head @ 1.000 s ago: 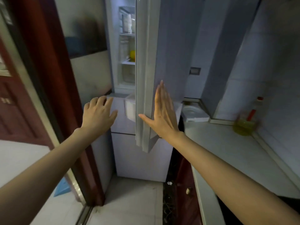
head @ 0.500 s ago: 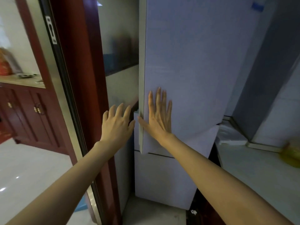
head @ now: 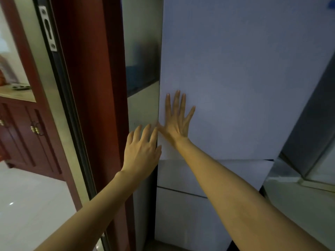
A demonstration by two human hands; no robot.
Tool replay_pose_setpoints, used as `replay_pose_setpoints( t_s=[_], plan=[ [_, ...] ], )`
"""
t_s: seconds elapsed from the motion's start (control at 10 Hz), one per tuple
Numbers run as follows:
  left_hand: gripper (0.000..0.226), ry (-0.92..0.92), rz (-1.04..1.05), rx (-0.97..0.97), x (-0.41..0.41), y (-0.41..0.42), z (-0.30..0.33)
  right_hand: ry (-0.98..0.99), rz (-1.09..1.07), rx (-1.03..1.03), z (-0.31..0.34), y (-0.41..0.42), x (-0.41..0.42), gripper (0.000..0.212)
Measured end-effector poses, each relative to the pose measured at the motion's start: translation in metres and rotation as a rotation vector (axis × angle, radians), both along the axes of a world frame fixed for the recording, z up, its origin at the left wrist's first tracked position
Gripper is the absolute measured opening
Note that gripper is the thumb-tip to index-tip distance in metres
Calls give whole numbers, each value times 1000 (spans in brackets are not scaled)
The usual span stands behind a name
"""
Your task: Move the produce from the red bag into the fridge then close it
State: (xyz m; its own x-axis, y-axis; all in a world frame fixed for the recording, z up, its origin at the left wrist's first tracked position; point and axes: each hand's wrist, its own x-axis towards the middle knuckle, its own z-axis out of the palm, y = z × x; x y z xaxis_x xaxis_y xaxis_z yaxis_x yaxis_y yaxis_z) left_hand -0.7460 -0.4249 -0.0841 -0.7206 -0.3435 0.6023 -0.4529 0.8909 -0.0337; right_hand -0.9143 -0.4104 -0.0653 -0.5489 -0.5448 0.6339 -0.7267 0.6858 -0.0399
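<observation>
Pressed flat against the tall pale-grey fridge door (head: 235, 78), near its left edge, the right hand (head: 178, 122), fingers spread wide and holding nothing. Beside it and just left of that same edge, the left hand (head: 142, 153), open, fingers loosely extended, empty, close to the fridge's shiny side panel (head: 143, 51); contact there cannot be told. Swung shut since a second ago, when the lit shelves inside were plainly visible: now no gap, no interior, the door lying flush above the lower drawer front (head: 190, 211). By this reading, the closing step all but finished, with only a final push to seat the seal perhaps remaining. No red bag and no produce anywhere in view; the produce presumably behind the closed door, though unconfirmed. Left of the fridge, a dark red wooden door frame (head: 87, 87) with a metal-edged sliding glass panel (head: 59, 98), and farther left a dark red cabinet with brass handles (head: 34, 129) in the next room. Right of the fridge, a pale countertop (head: 299, 200) under a tiled wall. Nothing standing between the hands and the door; tight space along the left edge the only pinch risk for the fingers.
</observation>
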Motion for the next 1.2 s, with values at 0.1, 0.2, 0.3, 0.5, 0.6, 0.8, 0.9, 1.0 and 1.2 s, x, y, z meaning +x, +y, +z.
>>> replay_pose_setpoints(
  t_s=[0.1,0.2,0.3,0.5,0.6,0.8,0.9,1.0,1.2],
  plan=[
    [56,-8,13,37,-25,-13,4,29,-8,7,2,-20,-27,105],
    [56,-17,42,66,-51,-28,9,125,19,51,0,-27,-60,94],
    [62,-42,78,91,-74,-41,10,214,51,84,-4,-32,-89,90],
    [58,-88,209,202,-119,-59,13,269,101,87,-6,-36,-142,88],
    [58,-82,238,223,-132,-63,12,327,136,90,-9,-36,-165,89],
    [58,-75,245,245,-146,-66,13,362,157,87,-12,-39,-173,89],
    [58,-81,244,272,-149,-65,12,337,156,98,-10,-38,-170,88],
    [57,-112,242,326,-147,-64,14,280,162,121,-4,-34,-158,79],
    [55,-139,212,313,-129,-61,21,61,233,164,11,15,-125,54]
  ],
)
